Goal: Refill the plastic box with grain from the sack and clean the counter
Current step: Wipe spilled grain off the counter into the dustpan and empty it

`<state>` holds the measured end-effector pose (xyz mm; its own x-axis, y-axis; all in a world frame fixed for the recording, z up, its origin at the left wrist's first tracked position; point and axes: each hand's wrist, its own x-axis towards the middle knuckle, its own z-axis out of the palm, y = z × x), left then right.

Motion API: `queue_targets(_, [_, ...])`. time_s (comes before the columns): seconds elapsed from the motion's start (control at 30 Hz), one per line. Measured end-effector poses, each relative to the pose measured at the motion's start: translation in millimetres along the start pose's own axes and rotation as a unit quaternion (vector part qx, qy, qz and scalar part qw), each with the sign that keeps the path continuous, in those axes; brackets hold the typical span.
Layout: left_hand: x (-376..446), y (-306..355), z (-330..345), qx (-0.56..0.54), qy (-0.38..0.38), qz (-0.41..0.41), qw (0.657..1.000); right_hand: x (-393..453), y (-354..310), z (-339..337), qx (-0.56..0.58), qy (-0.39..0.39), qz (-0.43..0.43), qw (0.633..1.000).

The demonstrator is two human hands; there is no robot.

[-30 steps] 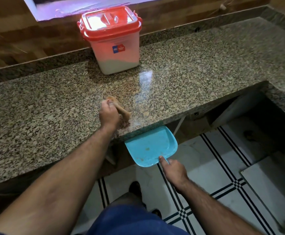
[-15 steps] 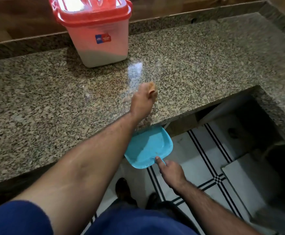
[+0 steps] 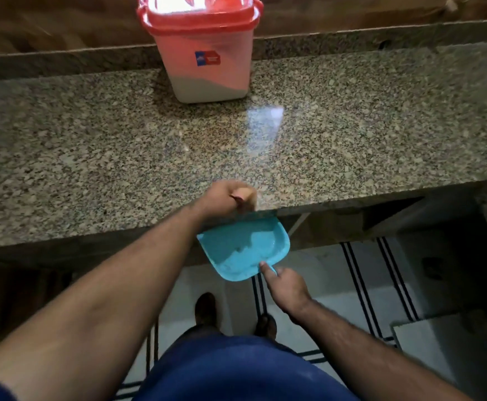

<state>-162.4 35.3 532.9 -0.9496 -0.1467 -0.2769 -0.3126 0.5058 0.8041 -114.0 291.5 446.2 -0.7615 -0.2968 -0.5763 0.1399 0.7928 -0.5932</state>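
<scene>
Box looks refilled and lidded, so it's down to sweeping up.

The granite counter (image 3: 91, 146) has the plastic box (image 3: 204, 53) at its back edge, red lid on, grain low inside. Below its front edge the right hand (image 3: 287, 287) grips a blue dustpan (image 3: 245, 250); the left hand (image 3: 227, 199), at that edge, is closed round a small brush (image 3: 243, 195). No sack in sight.

The left hand (image 3: 224, 199) sits at the counter (image 3: 91, 157) front edge, fingers (image 3: 243, 195) curled around a small brush (image 3: 243, 198). Just below and before those fingers — under the edge — lies the dustpan (image 3: 245, 250), the right hand (image 3: 287, 287) at its near end. Well beyond the fingers, against the back wall, the plastic box (image 3: 204, 53) stands on the counter.
</scene>
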Motion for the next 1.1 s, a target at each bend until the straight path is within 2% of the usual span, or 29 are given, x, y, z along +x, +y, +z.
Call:
queue_targets(0.07, [-17.6, -24.6, -29.2, -0.029, 0.154, -0.059, 0.986, 1.7, -2.6, 7.2, -0.029, -0.013, -0.022, 0.999])
queue_targets(0.13, [-31.4, -48.0, -50.9, 0.033, 0.28, -0.117, 0.952, 4.1, -4.7, 15.5, -0.036, -0.024, -0.032, 0.999])
queue_targets(0.2, [-49.0, -69.7, -61.3, 0.1, 0.351, -0.177, 0.914, 6.9, -7.2, 21.8, -0.034, -0.029, -0.035, 0.998])
queue_targets(0.23, [-59.0, -74.0, -60.2, 0.113, 0.359, -0.199, 0.905, 8.3, -8.4, 23.5, -0.038, -0.028, -0.039, 0.998])
queue_targets(0.33, [-75.9, -86.9, -39.5, 0.177, 0.318, -0.213, 0.907, 10.6, -13.2, 25.3, -0.057, -0.03, -0.043, 0.997])
queue_targets(0.43, [-73.2, -77.9, -23.1, 0.177, 0.198, -0.154, 0.952, 13.8, -15.0, 27.2, -0.062, -0.036, -0.047, 0.996])
queue_targets(0.5, [-68.4, -56.2, -29.2, 0.103, 0.137, -0.129, 0.977, 15.4, -17.7, 29.2, -0.057, -0.034, -0.046, 0.997])
queue_targets(0.57, [-66.9, -45.7, -47.7, -0.024, 0.158, -0.124, 0.979, 16.8, -19.7, 32.0, -0.046, -0.035, -0.043, 0.997])
queue_targets(0.63, [-67.3, -58.7, -74.4, -0.06, 0.235, -0.135, 0.961, 17.0, -21.7, 34.0, -0.035, -0.031, -0.04, 0.998])
queue_targets(0.7, [-75.6, -85.2, -99.4, 0.038, 0.299, -0.167, 0.939, 16.4, -21.1, 35.9, -0.029, -0.026, -0.037, 0.999])
queue_targets(0.77, [-89.2, -119.7, -112.5, 0.151, 0.321, -0.222, 0.908, 14.4, -21.4, 36.9, -0.026, -0.016, -0.033, 0.999])
queue_targets(0.83, [-100.2, -143.1, -106.2, 0.208, 0.333, -0.269, 0.879, 13.6, -21.0, 38.9, -0.032, -0.015, -0.031, 0.999])
queue_targets(0.9, [-100.6, -141.8, -80.2, 0.242, 0.346, -0.263, 0.867, 13.1, -21.4, 42.0, -0.038, -0.01, -0.03, 0.999])
queue_targets(0.97, [-86.8, -118.7, -47.4, 0.238, 0.327, -0.175, 0.898, 12.0, -22.3, 45.8, -0.033, -0.01, -0.028, 0.999])
queue_targets(1.03, [-65.8, -86.1, -21.0, 0.199, 0.228, -0.084, 0.949, 8.5, -26.1, 49.1, -0.029, -0.013, -0.031, 0.999])
queue_targets(1.1, [-46.3, -56.5, -12.7, 0.111, 0.116, -0.047, 0.986, 4.6, -30.9, 51.0, -0.033, -0.013, -0.033, 0.999])
